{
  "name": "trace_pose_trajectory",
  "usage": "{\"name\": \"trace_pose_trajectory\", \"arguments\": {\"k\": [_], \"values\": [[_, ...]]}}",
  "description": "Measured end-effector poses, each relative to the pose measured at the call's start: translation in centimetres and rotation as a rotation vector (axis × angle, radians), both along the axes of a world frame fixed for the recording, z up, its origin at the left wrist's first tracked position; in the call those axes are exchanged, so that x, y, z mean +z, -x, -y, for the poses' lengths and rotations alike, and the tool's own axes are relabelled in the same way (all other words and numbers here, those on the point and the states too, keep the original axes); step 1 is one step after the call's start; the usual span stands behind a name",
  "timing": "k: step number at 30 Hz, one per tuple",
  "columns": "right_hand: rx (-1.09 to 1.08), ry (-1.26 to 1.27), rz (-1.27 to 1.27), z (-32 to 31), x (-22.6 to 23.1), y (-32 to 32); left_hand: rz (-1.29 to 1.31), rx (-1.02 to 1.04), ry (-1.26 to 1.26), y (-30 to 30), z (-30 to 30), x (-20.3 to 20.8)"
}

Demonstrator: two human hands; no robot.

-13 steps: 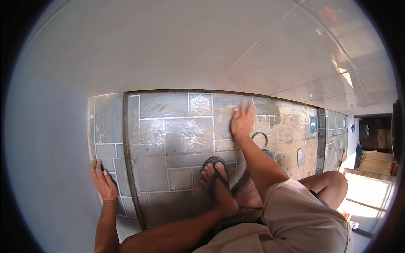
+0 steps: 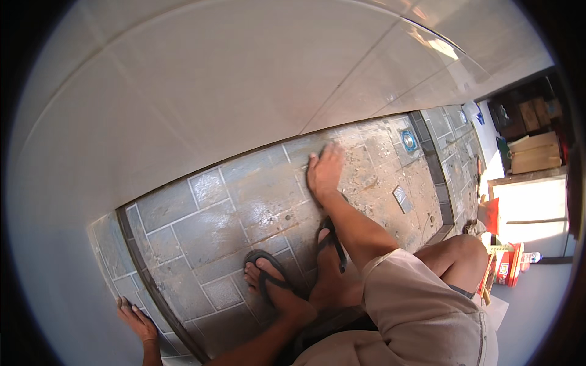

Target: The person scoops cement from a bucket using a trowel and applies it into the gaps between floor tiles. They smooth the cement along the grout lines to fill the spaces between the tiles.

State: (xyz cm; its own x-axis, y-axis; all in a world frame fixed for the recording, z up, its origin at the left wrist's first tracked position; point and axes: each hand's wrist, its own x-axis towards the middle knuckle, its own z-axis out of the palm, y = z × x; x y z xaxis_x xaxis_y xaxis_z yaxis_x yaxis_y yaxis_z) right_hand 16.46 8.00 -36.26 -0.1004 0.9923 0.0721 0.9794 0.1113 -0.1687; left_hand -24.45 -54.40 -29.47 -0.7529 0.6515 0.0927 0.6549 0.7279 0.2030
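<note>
My right hand [image 2: 326, 169] lies palm down on the dusty grey floor tiles [image 2: 204, 235], close to the foot of the glossy wall tiles [image 2: 244, 85]. Its fingers are stretched out, with blurred tips, and I see nothing held in it. At the lower left, my left hand [image 2: 137, 319] rests with extended fingers where the pale left wall [image 2: 55, 256] meets the floor tiling. Dark shade sits beside its fingers. Light grout lines run between the tiles; wet-looking, shiny patches and sandy residue cover parts of them.
My flip-flop [image 2: 268, 277] stands between my hands. A loose tile piece [image 2: 403, 199] lies right of my right arm. Beyond it are a blue-framed floor drain [image 2: 408, 141] and a dark raised edge [image 2: 434, 165]. A red bucket [image 2: 508, 265] and cardboard boxes [image 2: 535, 154] sit farther right.
My view has tilted and shifted, bringing the red bucket into sight. My right hand stays on the tiles near the wall, its fingertips blurred; my left hand remains at the left edge.
</note>
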Motion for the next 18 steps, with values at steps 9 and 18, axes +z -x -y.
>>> {"name": "trace_pose_trajectory", "arguments": {"k": [9,18], "values": [[0.117,0.320,-0.255,-4.5,6.6,-8.0,0.276,0.199,0.162,3.1,-3.1,8.5],[-0.194,-0.077,-0.160,-17.5,0.6,-22.4,-0.696,-0.584,-0.285,-5.6,-31.6,27.0]]}}
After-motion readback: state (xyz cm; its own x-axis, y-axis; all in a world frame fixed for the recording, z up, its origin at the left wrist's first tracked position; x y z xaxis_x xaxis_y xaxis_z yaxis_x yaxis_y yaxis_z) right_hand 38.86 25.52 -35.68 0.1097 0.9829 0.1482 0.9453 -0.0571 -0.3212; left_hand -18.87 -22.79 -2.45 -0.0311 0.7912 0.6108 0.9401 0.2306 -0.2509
